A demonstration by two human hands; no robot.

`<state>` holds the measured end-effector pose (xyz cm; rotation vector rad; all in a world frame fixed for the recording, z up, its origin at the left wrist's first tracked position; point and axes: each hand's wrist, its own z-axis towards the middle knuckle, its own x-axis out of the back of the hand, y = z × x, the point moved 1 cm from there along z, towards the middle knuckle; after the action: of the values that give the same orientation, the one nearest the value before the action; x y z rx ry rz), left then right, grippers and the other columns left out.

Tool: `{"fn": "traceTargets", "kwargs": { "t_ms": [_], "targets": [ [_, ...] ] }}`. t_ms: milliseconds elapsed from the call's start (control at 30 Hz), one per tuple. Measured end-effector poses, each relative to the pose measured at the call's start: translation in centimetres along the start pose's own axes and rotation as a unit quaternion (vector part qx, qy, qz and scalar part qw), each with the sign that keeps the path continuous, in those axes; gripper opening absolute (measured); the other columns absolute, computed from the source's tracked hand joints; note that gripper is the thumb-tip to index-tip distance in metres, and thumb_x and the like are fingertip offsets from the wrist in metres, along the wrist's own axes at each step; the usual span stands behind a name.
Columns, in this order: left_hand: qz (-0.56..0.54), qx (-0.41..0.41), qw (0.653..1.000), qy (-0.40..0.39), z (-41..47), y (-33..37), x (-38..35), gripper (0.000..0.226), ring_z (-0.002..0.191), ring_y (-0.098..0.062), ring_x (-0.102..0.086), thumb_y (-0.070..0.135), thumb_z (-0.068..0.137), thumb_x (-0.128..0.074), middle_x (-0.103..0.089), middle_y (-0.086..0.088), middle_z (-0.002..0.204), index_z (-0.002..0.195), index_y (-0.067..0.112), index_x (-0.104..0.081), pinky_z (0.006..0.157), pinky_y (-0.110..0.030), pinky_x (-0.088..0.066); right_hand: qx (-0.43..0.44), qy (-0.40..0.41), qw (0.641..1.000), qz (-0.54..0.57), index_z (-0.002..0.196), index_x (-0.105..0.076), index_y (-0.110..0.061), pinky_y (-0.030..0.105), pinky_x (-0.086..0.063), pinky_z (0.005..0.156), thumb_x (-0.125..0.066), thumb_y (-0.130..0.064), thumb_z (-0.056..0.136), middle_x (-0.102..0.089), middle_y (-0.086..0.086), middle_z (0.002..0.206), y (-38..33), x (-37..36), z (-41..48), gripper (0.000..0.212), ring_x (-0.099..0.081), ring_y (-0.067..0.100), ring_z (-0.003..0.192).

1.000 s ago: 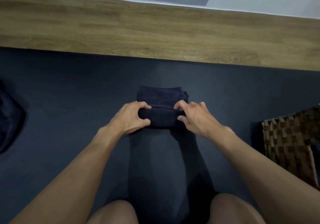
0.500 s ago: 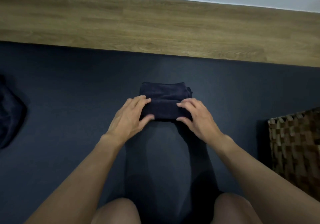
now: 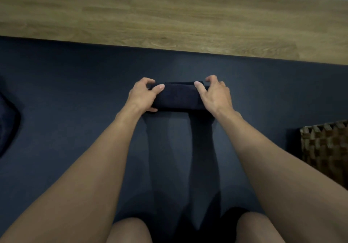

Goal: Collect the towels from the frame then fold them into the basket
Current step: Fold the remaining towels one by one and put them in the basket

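A dark navy towel (image 3: 178,96), folded into a small thick bundle, lies on the dark mat (image 3: 75,96) in front of my knees. My left hand (image 3: 143,96) grips its left end, thumb on top and fingers curled round the far edge. My right hand (image 3: 214,95) grips the right end the same way. A brown woven basket (image 3: 327,148) stands at the right edge of the view, partly cut off; its inside is not visible.
Another dark cloth (image 3: 7,126) lies bunched at the far left edge of the mat. Beyond the mat runs a strip of wooden floor (image 3: 169,16) up to a white wall. My bare knees (image 3: 130,231) show at the bottom.
The towel's near half has been folded over away from me, making the bundle narrower and thicker. Both hands moved forward and now grip its ends.
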<state>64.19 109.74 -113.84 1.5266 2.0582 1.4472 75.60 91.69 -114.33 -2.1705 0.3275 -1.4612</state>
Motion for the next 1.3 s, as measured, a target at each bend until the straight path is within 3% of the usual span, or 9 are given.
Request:
{"fn": "traceTargets", "kwargs": {
  "t_ms": [100,267,400,467,633,867,1067,1200,1300],
  "targets": [
    [-0.099,0.079,0.992,0.001,0.0,0.1,-0.2,0.050,0.091,-0.020,-0.063,0.040,0.080,-0.078,-0.060,-0.005,0.115,0.114,0.007,-0.062,0.049,-0.026,-0.055,-0.089,-0.007,0.993,0.073,0.123,-0.055,-0.009,0.035,-0.043,0.090,-0.054,-0.058,0.090,-0.061,0.008,0.121,-0.4,-0.1,-0.3,0.059,-0.055,0.028,0.115],
    [-0.136,0.163,0.977,-0.005,-3.6,-0.5,-1.1,0.033,0.065,-0.014,-0.056,0.036,0.078,-0.077,-0.061,-0.002,0.083,0.094,0.011,-0.062,0.046,-0.021,-0.042,-0.238,-0.067,0.939,0.238,0.112,-0.065,-0.011,0.046,-0.057,0.088,-0.067,-0.065,0.053,-0.069,0.008,0.112,0.8,0.2,-3.9,0.079,-0.066,0.030,0.099],
    [-0.121,0.175,0.975,-0.060,-7.6,0.5,-1.6,0.033,0.055,-0.014,-0.050,0.039,0.080,-0.071,-0.057,-0.002,0.076,0.098,0.013,-0.064,0.042,-0.019,-0.032,-0.283,-0.103,0.906,0.298,0.110,-0.062,-0.013,0.034,-0.057,0.065,-0.068,-0.055,0.075,-0.068,0.006,0.105,2.0,2.7,-7.5,0.054,-0.068,0.028,0.089],
    [-0.100,0.172,0.975,-0.095,-9.8,2.0,-1.7,0.021,0.053,-0.014,-0.047,0.038,0.084,-0.067,-0.055,-0.001,0.072,0.089,0.017,-0.063,0.042,-0.018,-0.031,-0.282,-0.123,0.899,0.312,0.110,-0.061,-0.016,0.032,-0.056,0.067,-0.067,-0.053,0.081,-0.070,0.004,0.103,2.3,5.3,-9.3,0.048,-0.068,0.024,0.087],
    [-0.086,0.126,0.981,-0.117,-15.5,7.0,-4.3,0.012,0.056,-0.016,-0.049,0.032,0.089,-0.061,-0.058,0.000,0.071,0.081,0.022,-0.063,0.047,-0.022,-0.035,-0.190,-0.137,0.890,0.391,0.112,-0.062,-0.015,0.038,-0.060,0.063,-0.077,-0.049,0.077,-0.073,0.006,0.105,3.5,14.2,-14.6,0.051,-0.072,0.022,0.087],
    [-0.107,0.028,0.978,-0.178,-23.4,14.5,-11.9,0.016,0.061,-0.018,-0.054,0.036,0.091,-0.062,-0.060,0.001,0.075,0.083,0.022,-0.062,0.053,-0.026,-0.036,-0.084,0.070,0.886,0.451,0.110,-0.065,-0.018,0.030,-0.057,0.069,-0.083,-0.029,0.076,-0.073,0.004,0.103,9.6,25.3,-20.2,0.040,-0.071,0.016,0.093],
    [-0.065,-0.101,0.927,-0.354,-29.5,19.2,-22.2,0.038,0.082,-0.018,-0.066,0.047,0.082,-0.073,-0.073,-0.003,0.098,0.106,0.017,-0.070,0.067,-0.034,-0.053,-0.062,0.177,0.862,0.471,0.112,-0.067,-0.018,0.033,-0.057,0.065,-0.079,-0.019,0.080,-0.072,0.007,0.102,19.7,34.8,-23.3,0.035,-0.072,0.019,0.088],
    [0.034,-0.148,0.906,-0.394,-31.6,19.1,-29.2,0.041,0.094,-0.018,-0.068,0.037,0.080,-0.078,-0.068,0.000,0.106,0.114,0.019,-0.064,0.070,-0.037,-0.059,-0.084,0.168,0.878,0.440,0.115,-0.065,-0.022,0.033,-0.057,0.066,-0.075,-0.019,0.085,-0.070,0.008,0.110,27.5,36.9,-24.7,0.032,-0.070,0.018,0.094],
    [0.203,-0.218,0.870,-0.393,-31.7,18.2,-32.8,0.049,0.100,-0.015,-0.062,0.046,0.077,-0.078,-0.062,0.004,0.112,0.116,0.024,-0.059,0.077,-0.037,-0.057,-0.130,0.123,0.892,0.414,0.117,-0.063,-0.021,0.039,-0.059,0.081,-0.079,-0.025,0.079,-0.067,0.013,0.120,32.4,35.1,-25.1,0.041,-0.068,0.022,0.102]
  ]
}}
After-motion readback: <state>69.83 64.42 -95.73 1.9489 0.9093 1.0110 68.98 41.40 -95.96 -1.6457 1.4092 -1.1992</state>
